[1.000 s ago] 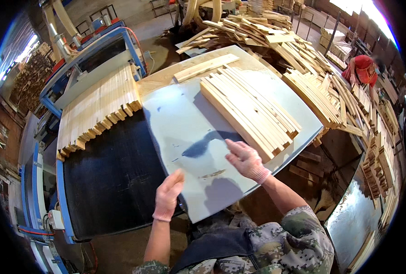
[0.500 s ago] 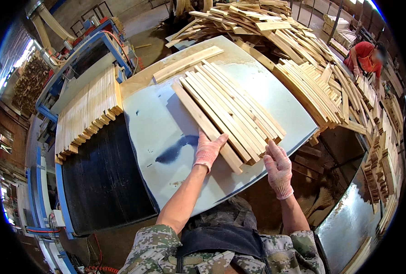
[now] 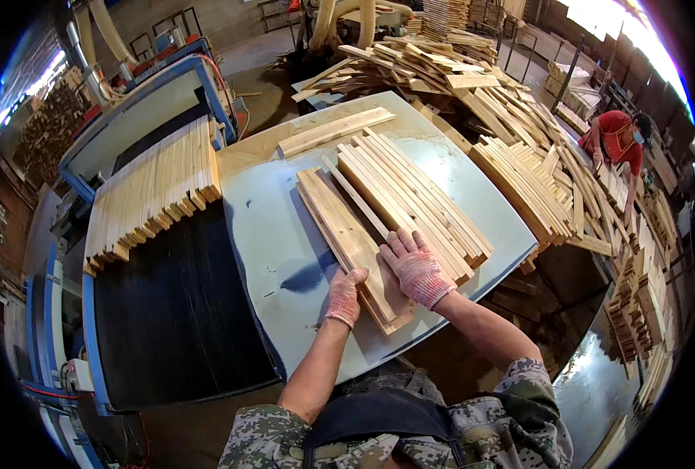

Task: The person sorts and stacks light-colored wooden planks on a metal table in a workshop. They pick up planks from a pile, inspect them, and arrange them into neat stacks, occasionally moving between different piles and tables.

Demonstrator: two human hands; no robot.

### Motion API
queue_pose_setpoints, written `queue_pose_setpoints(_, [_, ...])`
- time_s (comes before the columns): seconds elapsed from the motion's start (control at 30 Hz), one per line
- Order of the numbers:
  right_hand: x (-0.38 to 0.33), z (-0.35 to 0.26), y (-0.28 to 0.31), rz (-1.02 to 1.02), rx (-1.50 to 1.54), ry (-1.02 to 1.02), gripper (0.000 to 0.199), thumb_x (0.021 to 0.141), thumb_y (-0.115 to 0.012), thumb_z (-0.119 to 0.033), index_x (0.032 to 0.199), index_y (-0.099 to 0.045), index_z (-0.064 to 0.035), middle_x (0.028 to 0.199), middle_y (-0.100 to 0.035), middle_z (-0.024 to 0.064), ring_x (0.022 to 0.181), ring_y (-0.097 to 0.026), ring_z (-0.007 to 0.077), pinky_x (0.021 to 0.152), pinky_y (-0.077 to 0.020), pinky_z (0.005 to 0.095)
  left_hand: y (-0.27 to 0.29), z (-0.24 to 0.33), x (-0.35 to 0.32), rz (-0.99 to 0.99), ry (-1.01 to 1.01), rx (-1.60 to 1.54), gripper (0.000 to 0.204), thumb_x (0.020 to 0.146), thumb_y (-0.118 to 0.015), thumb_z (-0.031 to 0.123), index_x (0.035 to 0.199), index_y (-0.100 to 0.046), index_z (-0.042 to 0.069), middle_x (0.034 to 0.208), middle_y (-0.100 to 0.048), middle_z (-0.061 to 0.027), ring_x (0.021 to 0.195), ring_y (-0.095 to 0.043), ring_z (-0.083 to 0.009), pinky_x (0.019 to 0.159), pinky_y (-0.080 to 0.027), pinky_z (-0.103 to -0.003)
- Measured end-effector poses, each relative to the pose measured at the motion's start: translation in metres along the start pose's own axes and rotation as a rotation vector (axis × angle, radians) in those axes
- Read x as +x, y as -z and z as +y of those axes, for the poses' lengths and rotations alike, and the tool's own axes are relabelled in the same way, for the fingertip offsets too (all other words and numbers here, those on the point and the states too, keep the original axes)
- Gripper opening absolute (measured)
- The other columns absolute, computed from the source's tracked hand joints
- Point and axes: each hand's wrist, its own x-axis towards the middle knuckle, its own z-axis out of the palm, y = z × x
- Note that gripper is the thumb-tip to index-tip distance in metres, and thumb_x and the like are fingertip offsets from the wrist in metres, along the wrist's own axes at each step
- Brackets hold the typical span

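The left hand (image 3: 345, 297) is partly curled around the near end of a pale board (image 3: 355, 245), thumb over the edge and fingers mostly hidden, presumably to stop it slipping. Just right of it, the right hand (image 3: 415, 270) lies palm down with fingers loosely spread, resting on wood rather than wrapped round it, so the board is steadied between 2 hands. Past its fingertips a narrow strip (image 3: 355, 196) leans beside a packed row (image 3: 418, 203), which crowds that side.

Left of the left hand, boards (image 3: 156, 187) line a black belt (image 3: 175, 313). Ahead of both hands, 1 loose board (image 3: 336, 131) lies across the table (image 3: 265, 195). Well right of the right hand, a co-worker in red (image 3: 621, 137) bends over timber.
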Motion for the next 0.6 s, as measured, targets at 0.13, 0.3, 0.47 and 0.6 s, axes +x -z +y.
queue_pose_setpoints(0.13, [0.013, -0.018, 0.01, -0.063, 0.15, -0.139, 0.065, 0.097, -0.061, -0.013, 0.16, -0.045, -0.0141, 0.131, -0.064, 0.0159, 0.117, -0.068, 0.0348, 0.092, -0.0588, 0.0482, 0.01, 0.007, -0.01, -0.007, -0.031, -0.034, 0.049, 0.085, -0.076, 0.005, 0.132, -0.065, 0.001, 0.117, -0.072, -0.0078, 0.105, -0.069, -0.0228, 0.098, -0.055, -0.038])
queue_pose_setpoints(0.3, [0.018, -0.018, 0.04, -0.106, 0.276, -0.328, 0.071, 0.094, -0.06, -0.01, 0.162, -0.041, -0.0083, 0.112, -0.073, 0.0191, 0.099, -0.074, 0.0383, 0.084, -0.0597, 0.0517, 0.006, 0.011, -0.007, -0.009, 0.047, 0.079, 0.05, 0.083, -0.079, 0.007, 0.131, -0.065, 0.001, 0.112, -0.073, -0.0092, 0.101, -0.069, -0.0215, 0.094, -0.056, -0.036])
queue_pose_setpoints(0.47, [-0.062, -0.046, 0.078, 0.253, 0.361, -0.498, 0.081, 0.089, -0.072, -0.014, 0.164, -0.042, -0.0079, 0.102, -0.073, 0.0199, 0.092, -0.073, 0.0392, 0.079, -0.0594, 0.0506, -0.019, -0.015, 0.015, -0.101, -0.094, 0.051, 0.052, 0.092, -0.08, 0.022, 0.134, -0.06, 0.0, 0.12, -0.069, -0.0128, 0.103, -0.065, -0.0218, 0.094, -0.056, -0.039])
queue_pose_setpoints(0.6, [-0.165, -0.083, 0.093, 0.735, 0.461, -0.679, 0.086, 0.086, -0.078, -0.008, 0.164, -0.043, -0.0065, 0.093, -0.068, 0.0187, 0.083, -0.071, 0.0367, 0.076, -0.0586, 0.0429, -0.042, -0.026, 0.041, -0.275, -0.41, 0.661, 0.086, 0.097, -0.078, 0.033, 0.158, -0.04, -0.014, 0.158, -0.052, -0.0246, 0.145, -0.049, -0.0307, 0.125, -0.033, -0.039])
